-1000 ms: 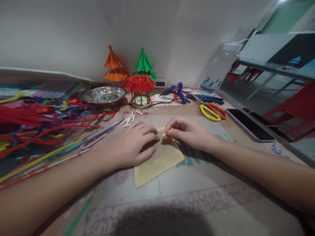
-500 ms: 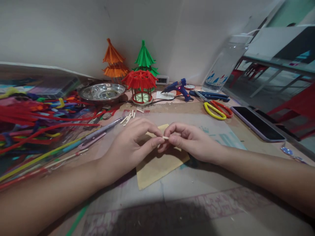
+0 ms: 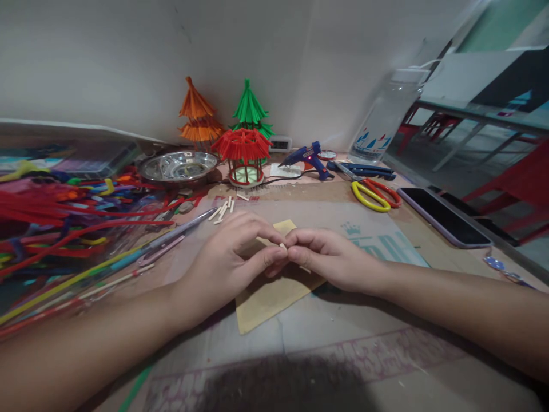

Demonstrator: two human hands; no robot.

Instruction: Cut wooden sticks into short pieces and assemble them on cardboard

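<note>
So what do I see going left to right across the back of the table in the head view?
Pile of pipe cleaners, metal bowl, red pipe-cleaner pavilion, blue glue gun, yellow and red scissors, phone.

Matt paper, wood & fuzzy fibre on the bench, w/ a few glossy bits.
Short stick: pale bare wood by the look, matt; same is seen on the loose sticks. Tan sheet: paper or card, matt. Bench is covered w/ printed card, dull, scuffed. Pipe cleaners & the red pavilion, orange pavilion, green pavilion: fuzzy fibre, matt. Bowl: polished metal, shiny. Glue gun: blue plastic, smooth. Scissors: glossy plastic handles. Phone: glossy glass face. Jar: clear, plastic or glass not told apart.
</note>
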